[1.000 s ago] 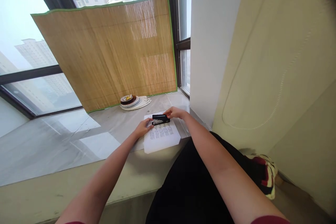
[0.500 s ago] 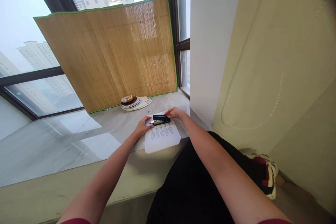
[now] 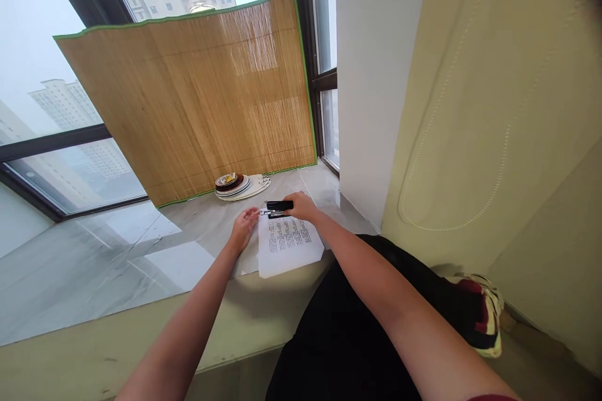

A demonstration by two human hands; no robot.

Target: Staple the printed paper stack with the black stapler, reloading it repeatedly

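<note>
A black stapler [image 3: 279, 206] lies over the upper edge of a printed sheet of paper [image 3: 289, 254], its metal part facing left. My right hand [image 3: 301, 206] is closed around the stapler's right end. My left hand [image 3: 244, 227] is just left of the stapler's front end, with its fingers stretched toward it beside the paper's upper left corner. Whether those fingertips touch the paper or the stapler is too small to tell. The paper's lower edge reaches past the front of the marble sill [image 3: 188, 225].
Behind the stapler, a stack of plates [image 3: 232, 183] sits on an oval white plate [image 3: 258, 186]. A bamboo mat [image 3: 202, 106] with green edging leans against the window. To the right stand a white wall column [image 3: 376, 75] and a hanging bead chain [image 3: 503, 156].
My left hand has come off the stapler and moved left. My right hand has shifted left and now wraps the stapler's end, and the stapler has moved slightly left.
</note>
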